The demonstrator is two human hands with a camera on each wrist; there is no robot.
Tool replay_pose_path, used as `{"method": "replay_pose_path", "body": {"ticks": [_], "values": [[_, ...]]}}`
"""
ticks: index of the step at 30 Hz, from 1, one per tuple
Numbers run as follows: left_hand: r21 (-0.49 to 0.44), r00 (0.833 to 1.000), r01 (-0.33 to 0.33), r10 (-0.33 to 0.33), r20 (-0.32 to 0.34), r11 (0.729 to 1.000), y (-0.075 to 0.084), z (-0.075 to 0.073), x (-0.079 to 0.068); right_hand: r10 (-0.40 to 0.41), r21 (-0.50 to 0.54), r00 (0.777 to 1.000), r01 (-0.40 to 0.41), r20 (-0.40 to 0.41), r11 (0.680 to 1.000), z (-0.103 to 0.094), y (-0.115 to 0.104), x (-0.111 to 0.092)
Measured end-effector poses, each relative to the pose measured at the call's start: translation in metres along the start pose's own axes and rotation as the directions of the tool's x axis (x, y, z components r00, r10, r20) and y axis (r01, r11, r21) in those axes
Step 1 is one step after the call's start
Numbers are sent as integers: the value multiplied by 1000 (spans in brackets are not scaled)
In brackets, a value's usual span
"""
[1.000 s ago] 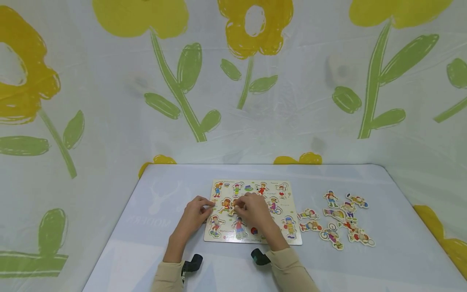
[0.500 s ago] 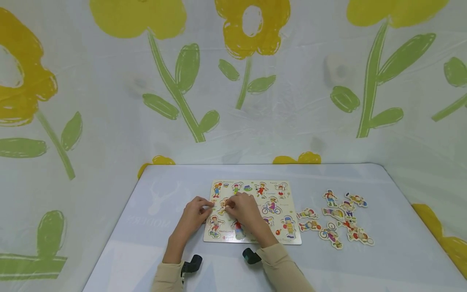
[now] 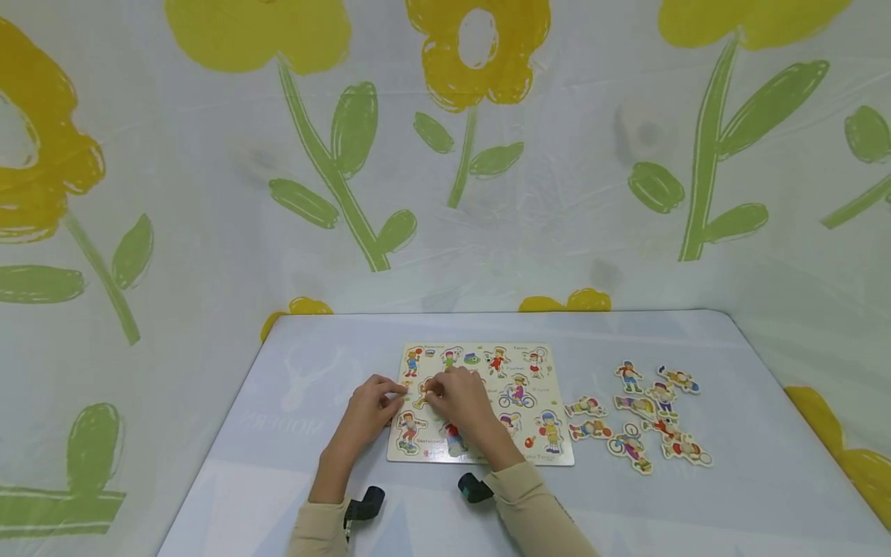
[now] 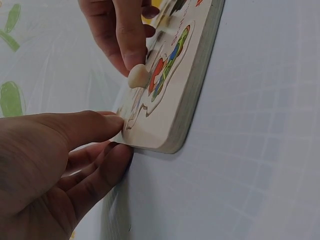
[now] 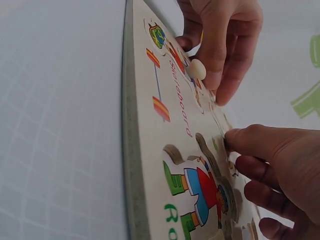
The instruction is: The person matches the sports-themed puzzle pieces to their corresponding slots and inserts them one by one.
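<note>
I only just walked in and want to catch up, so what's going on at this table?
A person is working on a wooden puzzle board with both hands. The left hand holds the board's left edge. The right hand seems to pinch a figure piece over the left part of the board, though its fingers hide most of it. A group of loose pieces lies on the table to the right of the board.

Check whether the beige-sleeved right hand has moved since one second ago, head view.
Yes. The beige-sleeved right hand has shifted leftward against the cream, rectangular wooden puzzle board, closer to the board's left edge.
</note>
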State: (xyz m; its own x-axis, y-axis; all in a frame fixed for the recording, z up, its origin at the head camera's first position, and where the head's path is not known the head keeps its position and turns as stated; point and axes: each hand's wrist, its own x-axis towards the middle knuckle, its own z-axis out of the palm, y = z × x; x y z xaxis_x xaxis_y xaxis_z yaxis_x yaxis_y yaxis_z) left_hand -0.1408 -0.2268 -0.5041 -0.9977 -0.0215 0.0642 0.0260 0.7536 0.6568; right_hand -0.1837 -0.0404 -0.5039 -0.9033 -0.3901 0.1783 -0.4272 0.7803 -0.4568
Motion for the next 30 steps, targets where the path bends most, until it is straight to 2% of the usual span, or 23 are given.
{"method": "replay_pose_path", "body": {"ticks": [20,30], "values": [[3,1000,-4,4,-6,1000,0,1,0,25,-62,999,-28,-37,998,4,-2,-4],[-4,1000,-5,5,-1,1000,-1,1,0,39,-55,998,-42,-55,998,3,0,-9]]}}
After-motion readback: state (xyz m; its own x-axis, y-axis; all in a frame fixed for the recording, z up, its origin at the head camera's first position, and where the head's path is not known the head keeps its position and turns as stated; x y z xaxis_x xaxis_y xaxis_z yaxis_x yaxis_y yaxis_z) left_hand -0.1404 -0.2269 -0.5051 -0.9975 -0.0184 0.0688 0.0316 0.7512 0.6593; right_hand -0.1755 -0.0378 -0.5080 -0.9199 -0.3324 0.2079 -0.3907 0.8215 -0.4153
